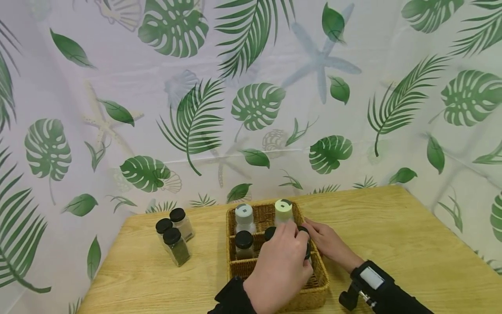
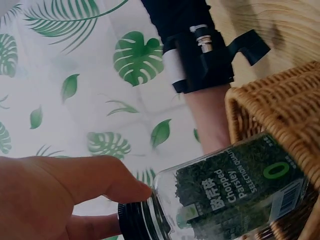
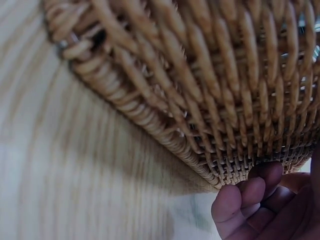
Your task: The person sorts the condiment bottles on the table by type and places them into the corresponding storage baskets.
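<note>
Against a leaf-printed backdrop [image 1: 251,107], a wooden table [image 1: 376,235] bears a divided wicker basket [image 1: 313,298], three black-lidded jars [image 1: 172,237] standing well apart to its left. The left hand [image 1: 278,266] pinches the parsley jar [image 2: 235,195] by its lidded neck at the basket's right side, while the right hand [image 1: 333,244] lies against the outer wall, fingers bent; whether they grip it I cannot tell. The step seems to be seating this jar in a compartment, so the next move probably calls for settling it upright, clear of the rim, then letting go.
</note>
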Motion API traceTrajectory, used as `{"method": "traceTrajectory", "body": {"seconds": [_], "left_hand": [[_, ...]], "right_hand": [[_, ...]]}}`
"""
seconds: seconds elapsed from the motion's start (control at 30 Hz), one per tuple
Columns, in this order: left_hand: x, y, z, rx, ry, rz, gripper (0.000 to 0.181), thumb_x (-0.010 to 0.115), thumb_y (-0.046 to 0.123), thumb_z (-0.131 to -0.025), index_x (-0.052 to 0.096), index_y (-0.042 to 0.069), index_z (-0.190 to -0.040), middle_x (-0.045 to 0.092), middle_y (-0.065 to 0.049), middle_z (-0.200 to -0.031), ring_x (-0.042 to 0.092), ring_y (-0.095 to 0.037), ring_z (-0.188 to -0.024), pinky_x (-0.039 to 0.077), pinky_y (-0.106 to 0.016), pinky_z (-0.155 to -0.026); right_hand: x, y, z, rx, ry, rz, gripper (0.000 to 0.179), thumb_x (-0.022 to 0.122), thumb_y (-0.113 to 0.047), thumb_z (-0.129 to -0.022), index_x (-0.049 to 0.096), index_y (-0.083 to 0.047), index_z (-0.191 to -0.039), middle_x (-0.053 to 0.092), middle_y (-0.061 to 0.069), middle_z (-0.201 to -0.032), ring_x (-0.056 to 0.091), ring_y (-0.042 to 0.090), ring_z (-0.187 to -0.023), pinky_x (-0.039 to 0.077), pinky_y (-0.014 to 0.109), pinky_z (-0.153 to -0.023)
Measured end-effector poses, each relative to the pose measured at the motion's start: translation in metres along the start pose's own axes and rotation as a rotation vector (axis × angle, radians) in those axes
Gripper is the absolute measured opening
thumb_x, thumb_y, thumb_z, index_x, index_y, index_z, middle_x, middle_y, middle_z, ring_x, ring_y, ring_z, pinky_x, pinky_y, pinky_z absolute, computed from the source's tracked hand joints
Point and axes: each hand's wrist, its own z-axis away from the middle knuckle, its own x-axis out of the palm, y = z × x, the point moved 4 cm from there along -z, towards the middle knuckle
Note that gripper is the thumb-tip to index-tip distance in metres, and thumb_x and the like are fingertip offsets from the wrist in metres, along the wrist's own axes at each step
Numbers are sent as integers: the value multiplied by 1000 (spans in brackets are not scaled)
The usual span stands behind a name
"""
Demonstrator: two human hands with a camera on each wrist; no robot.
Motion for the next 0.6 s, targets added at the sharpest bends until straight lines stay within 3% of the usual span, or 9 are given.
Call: {"method": "traceTrajectory", "body": {"seconds": [0.13, 0.3, 0.6], "left_hand": [[13, 3, -4, -7, -38, 2, 25, 73, 20, -81, 66, 9, -103, 55, -5, -97, 46, -13, -85, 45, -18, -55], [25, 7, -9, -15, -80, -2, 24, 74, 20, -81, 66, 10, -101, 56, -6, -98, 48, -15, -87, 46, -20, -57], [46, 11, -13, 3, -130, -28, 25, 72, 25, -84, 66, 13, -106, 58, -5, -100, 51, -16, -91, 50, -20, -61]], "right_hand": [[0, -1, 1, -3, -9, -25, 58, 37, -36, -104, 34, 6, -143, 43, -2, -50, 33, 12, -39, 40, 28, -47], [0, -1, 2, 24, -20, -61, 58, 38, -37, -104, 33, 4, -145, 40, -3, -47, 32, 11, -38, 34, 24, -40], [1, 0, 2, -18, -31, -81, 57, 37, -34, -105, 32, 7, -144, 42, -4, -45, 34, 11, -36, 35, 24, -39]]}}
